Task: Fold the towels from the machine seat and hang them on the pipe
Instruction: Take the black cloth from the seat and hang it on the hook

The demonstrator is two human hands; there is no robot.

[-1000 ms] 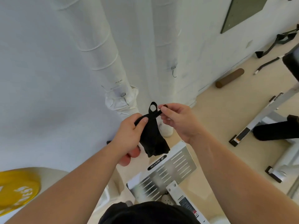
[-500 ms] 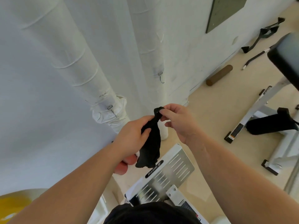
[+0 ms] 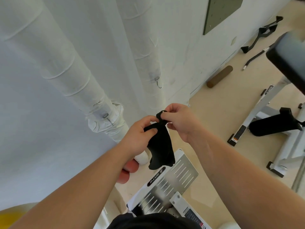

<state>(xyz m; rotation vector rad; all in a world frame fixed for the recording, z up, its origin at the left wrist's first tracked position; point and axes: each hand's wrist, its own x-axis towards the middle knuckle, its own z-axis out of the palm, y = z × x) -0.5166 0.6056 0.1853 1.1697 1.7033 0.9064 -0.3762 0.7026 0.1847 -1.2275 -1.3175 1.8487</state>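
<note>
Towel: black towel (image 3: 160,146) held mid-air, centre, loop (image 3: 159,115) at 12 o'clock.
Left hand (image 3: 140,136): bunched top gripped by curled fingers (image 3: 149,132).
Right hand (image 3: 179,121): loop pinched.
Remaining: hanging on wrapped pipe (image 3: 66,66), 10 o'clock, judged undone.

Wrapped pipe (image 3: 72,70) just left; open floor (image 3: 212,113) right

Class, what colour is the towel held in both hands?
Black towel, plain, clearest in the head view.
</note>
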